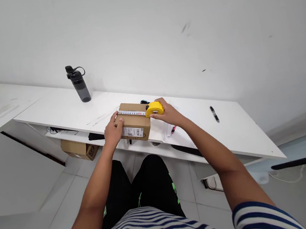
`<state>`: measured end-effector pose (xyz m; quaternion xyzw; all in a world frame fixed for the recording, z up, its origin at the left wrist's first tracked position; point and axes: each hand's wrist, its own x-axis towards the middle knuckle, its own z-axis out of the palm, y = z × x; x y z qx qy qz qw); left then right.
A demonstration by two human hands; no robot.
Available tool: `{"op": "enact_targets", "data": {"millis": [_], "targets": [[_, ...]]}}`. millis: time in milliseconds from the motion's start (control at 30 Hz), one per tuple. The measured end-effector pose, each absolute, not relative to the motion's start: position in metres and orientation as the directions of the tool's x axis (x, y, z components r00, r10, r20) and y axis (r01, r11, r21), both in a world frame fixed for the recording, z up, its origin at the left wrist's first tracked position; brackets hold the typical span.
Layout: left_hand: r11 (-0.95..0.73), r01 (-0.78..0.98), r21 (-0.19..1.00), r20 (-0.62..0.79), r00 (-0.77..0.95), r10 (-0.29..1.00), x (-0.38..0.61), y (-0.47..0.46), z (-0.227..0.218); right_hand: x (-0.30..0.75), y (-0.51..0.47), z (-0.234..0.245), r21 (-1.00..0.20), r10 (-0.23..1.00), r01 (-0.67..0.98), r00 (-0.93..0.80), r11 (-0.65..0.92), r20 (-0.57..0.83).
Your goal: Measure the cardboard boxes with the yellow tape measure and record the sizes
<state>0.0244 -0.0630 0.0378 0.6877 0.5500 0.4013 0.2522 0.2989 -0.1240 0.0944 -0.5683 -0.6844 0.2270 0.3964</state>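
A small brown cardboard box [135,123] with a printed label [133,132] on its near side sits on the white desk. Across its top runs the pulled-out blade [131,113] of a tape measure, numbers facing up. My left hand [114,130] grips the left end of the box, fingers by the blade's end and thumb on the box. At the box's right end, my right hand [172,114] is closed around the yellow tape measure case [154,108]. The blade's very tip is hidden by my left fingers.
A dark water bottle [80,85] stands by the wall at the left. To the right lie a black marker [214,114], a pink pen [173,129] and white paper [166,131]. Another cardboard box [78,148] is below the desk. A dark object [144,101] shows behind the measured box.
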Motion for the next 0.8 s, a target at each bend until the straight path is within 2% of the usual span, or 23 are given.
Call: {"op": "enact_targets", "data": {"millis": [167, 300, 433, 600, 700, 800], "targets": [[-0.316, 0.461, 0.829, 0.325, 0.064, 0.944, 0.028, -0.057, 0.032, 0.319, -0.142, 0.083, -0.804, 0.958, 0.559, 0.059, 0.201, 0.28], [-0.321, 0.385, 0.865, 0.328, 0.048, 0.943, 0.032, -0.055, 0.027, 0.31, -0.131, 0.084, -0.741, 0.918, 0.637, 0.13, 0.212, 0.375], [-0.331, 0.347, 0.877, 0.335, 0.05, 0.941, 0.035, -0.054, 0.024, 0.275, -0.102, 0.091, -0.633, 0.888, 0.71, 0.023, 0.309, 0.46], [-0.356, 0.439, 0.825, 0.365, 0.067, 0.929, 0.033, -0.054, 0.031, 0.212, -0.06, 0.104, -0.592, 0.897, 0.732, -0.061, 0.338, 0.437], [-0.433, 0.547, 0.717, 0.52, -0.005, 0.854, 0.03, -0.066, 0.044, 0.181, -0.059, 0.118, -0.621, 0.848, 0.665, -0.034, 0.414, 0.529], [-0.575, 0.514, 0.637, 0.695, -0.058, 0.717, 0.032, -0.096, 0.057, 0.167, -0.092, 0.12, -0.721, 0.79, 0.49, 0.101, 0.489, 0.605]]}}
